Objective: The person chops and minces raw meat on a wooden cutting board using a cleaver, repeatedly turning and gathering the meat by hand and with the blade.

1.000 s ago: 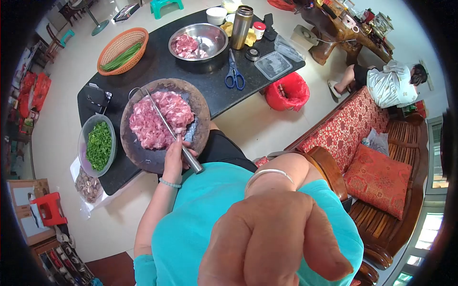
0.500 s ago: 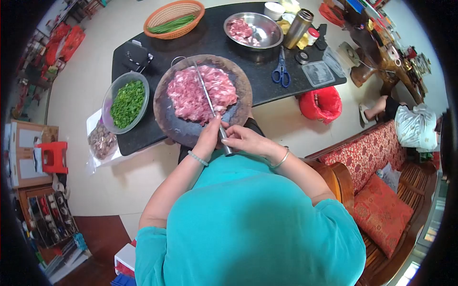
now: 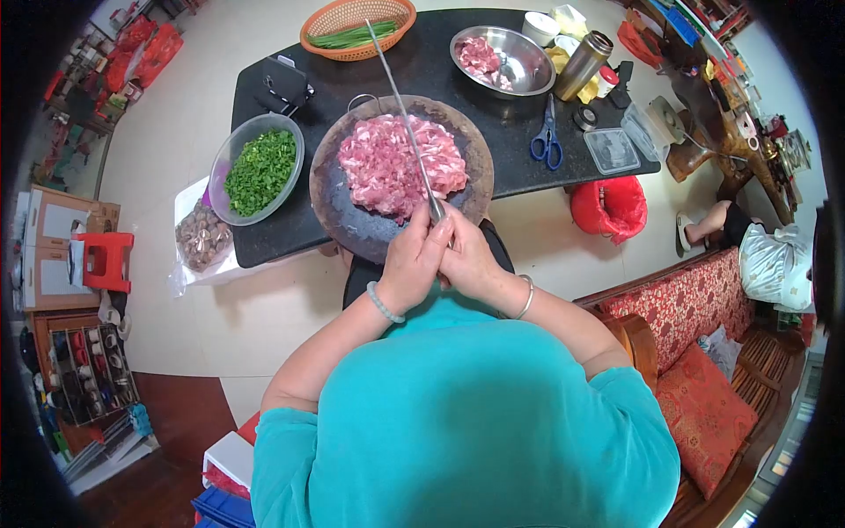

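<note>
A cleaver point(image 3: 403, 119), seen edge-on, points away from me above chopped pink meat point(image 3: 387, 167) on a round wooden board point(image 3: 339, 211). Both my hands meet at its metal handle near the board's front rim. My left hand point(image 3: 414, 260), with a beaded bracelet at the wrist, is closed round the handle. Against it, my right hand point(image 3: 471, 260) is closed on the same handle; some fingers are hidden. Left of the board is a bowl of chopped greens point(image 3: 261, 174).
Behind are an orange basket point(image 3: 356, 31) with green stalks, a steel bowl point(image 3: 528, 62) with meat, a flask point(image 3: 584, 66) and blue scissors point(image 3: 547, 141). A red bin point(image 3: 609, 207) stands by the table point(image 3: 519, 176). Another person point(image 3: 775, 264) is on the right.
My right hand has come down from near the camera to the cleaver's handle, beside my left. The blade has tilted up, its tip farther from the meat. The view has shifted.
</note>
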`<move>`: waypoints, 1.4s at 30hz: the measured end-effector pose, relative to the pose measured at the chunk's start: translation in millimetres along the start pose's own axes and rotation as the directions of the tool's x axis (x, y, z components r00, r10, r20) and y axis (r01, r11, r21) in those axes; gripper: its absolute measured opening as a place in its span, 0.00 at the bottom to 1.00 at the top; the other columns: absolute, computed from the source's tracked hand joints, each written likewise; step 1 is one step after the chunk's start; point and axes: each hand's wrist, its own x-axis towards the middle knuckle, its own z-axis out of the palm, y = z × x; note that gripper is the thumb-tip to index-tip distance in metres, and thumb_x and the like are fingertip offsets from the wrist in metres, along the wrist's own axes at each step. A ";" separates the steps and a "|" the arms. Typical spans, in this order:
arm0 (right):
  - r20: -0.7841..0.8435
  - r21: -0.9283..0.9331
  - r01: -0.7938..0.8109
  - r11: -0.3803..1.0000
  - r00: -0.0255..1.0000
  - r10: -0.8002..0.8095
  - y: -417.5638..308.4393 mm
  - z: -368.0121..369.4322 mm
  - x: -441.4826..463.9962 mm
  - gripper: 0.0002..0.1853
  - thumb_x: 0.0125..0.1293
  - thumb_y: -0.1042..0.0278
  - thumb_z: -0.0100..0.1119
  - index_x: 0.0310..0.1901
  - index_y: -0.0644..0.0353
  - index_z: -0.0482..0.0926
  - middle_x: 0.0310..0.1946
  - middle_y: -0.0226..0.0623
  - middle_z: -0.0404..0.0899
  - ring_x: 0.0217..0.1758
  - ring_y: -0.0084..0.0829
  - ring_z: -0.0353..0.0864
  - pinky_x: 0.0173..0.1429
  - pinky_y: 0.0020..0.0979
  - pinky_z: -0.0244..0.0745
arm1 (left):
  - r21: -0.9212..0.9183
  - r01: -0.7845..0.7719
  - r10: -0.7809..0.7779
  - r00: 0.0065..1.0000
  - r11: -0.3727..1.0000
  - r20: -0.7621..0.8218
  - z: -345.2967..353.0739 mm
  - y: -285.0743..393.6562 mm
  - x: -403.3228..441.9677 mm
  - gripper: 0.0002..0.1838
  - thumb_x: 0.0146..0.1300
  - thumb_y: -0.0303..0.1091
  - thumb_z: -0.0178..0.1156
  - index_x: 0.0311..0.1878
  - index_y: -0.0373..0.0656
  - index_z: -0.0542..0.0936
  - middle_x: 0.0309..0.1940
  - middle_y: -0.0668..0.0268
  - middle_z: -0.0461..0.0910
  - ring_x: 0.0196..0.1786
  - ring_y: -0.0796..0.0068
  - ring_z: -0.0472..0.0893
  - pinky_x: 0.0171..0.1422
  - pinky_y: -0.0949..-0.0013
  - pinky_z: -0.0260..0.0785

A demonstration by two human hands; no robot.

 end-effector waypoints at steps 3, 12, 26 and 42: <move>0.078 0.007 -0.248 0.969 0.966 0.246 12.9 -2.2 9.7 0.11 0.63 0.72 0.47 0.48 0.62 0.66 0.18 0.33 0.71 0.10 0.25 0.70 0.12 0.28 0.65 | -0.176 0.183 -0.182 0.983 0.967 0.020 6.1 -35.0 3.0 0.18 0.71 0.48 0.44 0.48 0.41 0.69 0.25 0.61 0.77 0.24 0.71 0.80 0.27 0.69 0.70; 0.142 -0.021 -0.297 0.955 0.944 0.297 -23.6 -1.3 9.7 0.12 0.63 0.69 0.50 0.47 0.63 0.65 0.18 0.33 0.72 0.10 0.24 0.71 0.12 0.27 0.65 | -0.071 0.090 -0.091 0.996 0.993 -0.022 -2.8 -14.3 4.9 0.22 0.73 0.52 0.39 0.48 0.41 0.69 0.24 0.64 0.76 0.25 0.70 0.80 0.29 0.71 0.71; 0.122 -0.038 -0.020 0.999 0.992 0.025 -14.8 16.6 15.3 0.09 0.64 0.73 0.49 0.45 0.61 0.64 0.14 0.35 0.70 0.10 0.27 0.71 0.12 0.26 0.65 | 0.037 -0.150 0.153 0.981 0.988 -0.121 -15.9 -12.6 1.3 0.21 0.72 0.49 0.39 0.51 0.39 0.67 0.23 0.58 0.77 0.15 0.68 0.77 0.18 0.68 0.68; 0.312 0.002 -0.461 0.887 0.843 0.438 41.6 28.6 42.7 0.11 0.63 0.72 0.45 0.47 0.62 0.66 0.16 0.39 0.73 0.11 0.30 0.73 0.10 0.32 0.65 | -0.415 0.591 -0.596 0.792 0.692 0.133 -26.7 -52.9 -8.0 0.23 0.72 0.54 0.38 0.48 0.42 0.68 0.16 0.60 0.73 0.09 0.71 0.72 0.11 0.72 0.64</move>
